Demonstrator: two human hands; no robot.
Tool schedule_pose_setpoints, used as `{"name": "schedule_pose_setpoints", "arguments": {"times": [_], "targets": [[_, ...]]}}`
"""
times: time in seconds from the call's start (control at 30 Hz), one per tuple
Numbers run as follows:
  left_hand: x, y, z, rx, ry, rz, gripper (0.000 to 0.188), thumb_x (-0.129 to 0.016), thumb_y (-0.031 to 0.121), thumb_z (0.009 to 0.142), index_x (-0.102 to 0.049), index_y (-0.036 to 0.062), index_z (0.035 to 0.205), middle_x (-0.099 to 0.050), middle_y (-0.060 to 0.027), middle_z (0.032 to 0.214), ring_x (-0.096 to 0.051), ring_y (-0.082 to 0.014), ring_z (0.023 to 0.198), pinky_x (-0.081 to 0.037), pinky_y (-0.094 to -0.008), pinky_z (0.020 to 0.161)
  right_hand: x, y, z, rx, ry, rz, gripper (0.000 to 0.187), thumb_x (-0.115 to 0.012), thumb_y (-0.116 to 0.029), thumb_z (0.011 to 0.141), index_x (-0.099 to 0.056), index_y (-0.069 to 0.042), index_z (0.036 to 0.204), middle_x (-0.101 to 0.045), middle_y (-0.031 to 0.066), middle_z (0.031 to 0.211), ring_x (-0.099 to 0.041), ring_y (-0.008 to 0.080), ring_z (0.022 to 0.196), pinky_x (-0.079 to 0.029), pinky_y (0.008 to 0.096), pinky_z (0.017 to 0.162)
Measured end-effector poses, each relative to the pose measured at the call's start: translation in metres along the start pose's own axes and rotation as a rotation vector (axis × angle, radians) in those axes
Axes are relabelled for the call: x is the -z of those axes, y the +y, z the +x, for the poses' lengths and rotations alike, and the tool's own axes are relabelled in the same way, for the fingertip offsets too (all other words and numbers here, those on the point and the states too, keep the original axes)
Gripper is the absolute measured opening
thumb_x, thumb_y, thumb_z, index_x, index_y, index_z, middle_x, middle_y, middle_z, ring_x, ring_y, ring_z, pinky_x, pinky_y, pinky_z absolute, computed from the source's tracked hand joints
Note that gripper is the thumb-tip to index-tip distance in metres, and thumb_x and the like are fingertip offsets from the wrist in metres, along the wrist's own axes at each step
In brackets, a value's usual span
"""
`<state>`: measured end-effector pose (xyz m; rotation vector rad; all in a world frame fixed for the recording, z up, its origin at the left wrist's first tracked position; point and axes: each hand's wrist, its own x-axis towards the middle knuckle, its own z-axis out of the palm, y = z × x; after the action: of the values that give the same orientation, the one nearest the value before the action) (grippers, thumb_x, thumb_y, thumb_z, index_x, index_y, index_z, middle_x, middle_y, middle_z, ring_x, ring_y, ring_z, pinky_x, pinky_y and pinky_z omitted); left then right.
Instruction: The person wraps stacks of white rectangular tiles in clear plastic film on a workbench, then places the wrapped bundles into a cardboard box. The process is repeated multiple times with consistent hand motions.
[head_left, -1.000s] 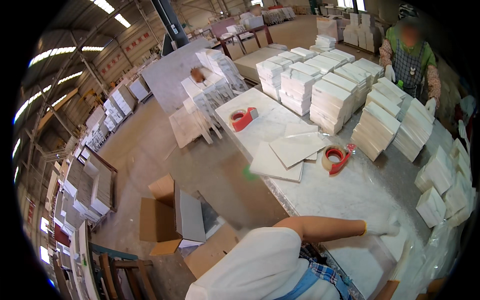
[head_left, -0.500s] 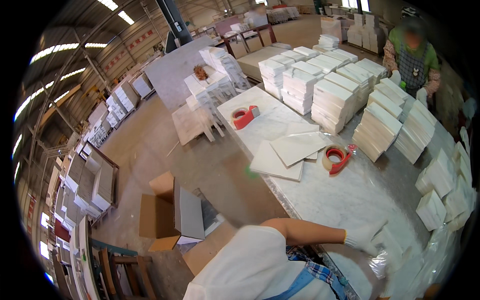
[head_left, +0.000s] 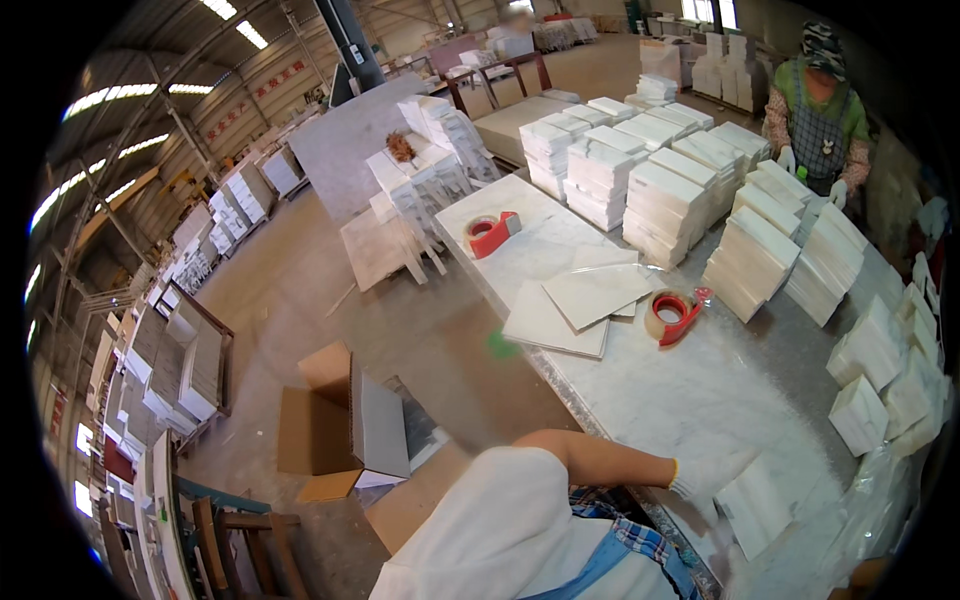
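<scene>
My left hand (head_left: 712, 477), in a white knit glove, reaches over the near part of the marble-topped table. Its fingers and thumb grip the edge of a white rectangular marble tile (head_left: 757, 503). The tile is tilted toward me, with its broad face showing. A skin-coloured patch at the lower right edge may be part of my right arm; my right hand does not show. Crumpled transparent plastic film (head_left: 868, 505) lies right of the tile, beside several stacked tiles (head_left: 860, 415).
Two red tape dispensers (head_left: 675, 317) (head_left: 490, 235) and loose white sheets (head_left: 565, 320) lie on the table (head_left: 690, 395). Tile stacks (head_left: 665, 205) fill its far side, where a gloved co-worker (head_left: 822, 120) stands. An open cardboard box (head_left: 335, 425) is at my left.
My left hand has drawn slightly left, and the tile now shows its broad face beside it. The shiny film under the hand is no longer visible there. The co-worker's hands have shifted slightly.
</scene>
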<state>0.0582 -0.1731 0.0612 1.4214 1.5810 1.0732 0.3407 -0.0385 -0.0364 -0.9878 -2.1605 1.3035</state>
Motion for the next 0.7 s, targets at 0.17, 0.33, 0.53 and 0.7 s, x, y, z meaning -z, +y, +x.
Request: {"name": "schedule_pose_setpoints", "arguments": {"times": [0.17, 0.33, 0.53, 0.7], "targets": [[-0.002, -0.016, -0.002, -0.036, -0.012, 0.069, 0.149, -0.095, 0.028, 0.056, 0.004, -0.0092, 0.162, -0.041, -0.0350, 0.153, -0.042, -0.0426, 0.145, -0.038, -0.0372, 0.118, 0.002, -0.001, 0.000, 0.024, -0.023, -0.033, 0.124, -0.088, -0.040, 0.071, -0.019, 0.004, 0.163, -0.033, 0.0211, 0.164, -0.037, 0.0307, 0.149, -0.034, 0.0405, 0.121], [0.018, -0.027, 0.023, -0.195, -0.045, 0.312, 0.143, -0.093, 0.044, 0.052, -0.016, -0.0115, 0.159, -0.044, -0.0365, 0.149, -0.043, -0.0470, 0.142, -0.032, -0.0447, 0.121, 0.013, -0.003, 0.004, 0.056, -0.018, -0.078, 0.130, -0.091, -0.040, 0.066, -0.016, 0.004, 0.164, -0.032, 0.0214, 0.165, -0.037, 0.0313, 0.150, -0.034, 0.0407, 0.122], [-0.012, 0.031, 0.059, -0.386, -0.177, 0.940, 0.124, -0.092, 0.052, 0.045, -0.047, -0.0082, 0.143, -0.053, -0.0336, 0.137, -0.048, -0.0544, 0.132, -0.031, -0.0615, 0.115, 0.024, 0.000, 0.022, 0.129, -0.058, -0.148, 0.139, -0.094, -0.039, 0.060, -0.014, 0.003, 0.165, -0.031, 0.0217, 0.166, -0.035, 0.0321, 0.151, -0.033, 0.0411, 0.122], [-0.034, 0.024, 0.067, -0.394, -0.150, 0.798, 0.112, -0.091, 0.053, 0.050, -0.052, -0.0037, 0.139, -0.059, -0.0293, 0.126, -0.055, -0.0503, 0.120, -0.040, -0.0598, 0.104, 0.047, 0.024, 0.051, 0.343, -0.062, -0.386, 0.154, -0.099, -0.037, 0.047, -0.009, 0.002, 0.166, -0.028, 0.0224, 0.167, -0.033, 0.0338, 0.153, -0.031, 0.0420, 0.123]]}}
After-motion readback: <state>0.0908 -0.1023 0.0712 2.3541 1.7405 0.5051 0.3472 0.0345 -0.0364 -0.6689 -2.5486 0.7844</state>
